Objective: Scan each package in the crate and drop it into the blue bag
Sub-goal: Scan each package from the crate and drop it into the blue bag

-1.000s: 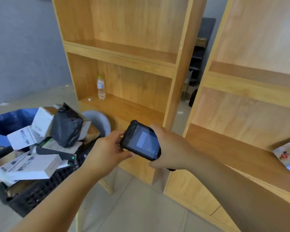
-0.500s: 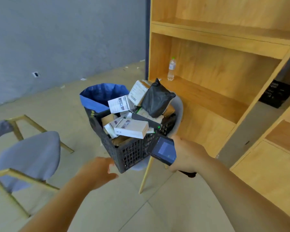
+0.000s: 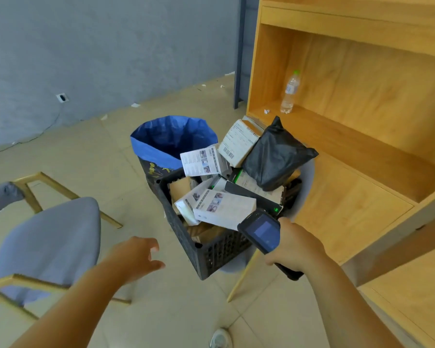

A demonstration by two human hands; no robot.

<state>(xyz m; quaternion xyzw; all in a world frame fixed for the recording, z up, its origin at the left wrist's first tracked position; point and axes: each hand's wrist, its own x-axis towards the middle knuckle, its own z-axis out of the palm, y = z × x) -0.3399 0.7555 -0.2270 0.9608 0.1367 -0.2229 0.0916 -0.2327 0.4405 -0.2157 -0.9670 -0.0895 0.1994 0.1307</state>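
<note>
Okay, left hand (image 3: 136, 257), fingers loosely spread and empty, should lift the nearest white box (image 3: 224, 209) label-up toward the scanner (image 3: 261, 232) gripped in right hand (image 3: 294, 247).

I can read nothing: the shipping label (image 3: 236, 143) at one o'clock in the crate (image 3: 211, 252) shows only blurred print and a barcode

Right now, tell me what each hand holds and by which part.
The right hand grips the scanner by its lower end, screen uncovered. The left hand holds nothing, open and apart from the crate.
</note>
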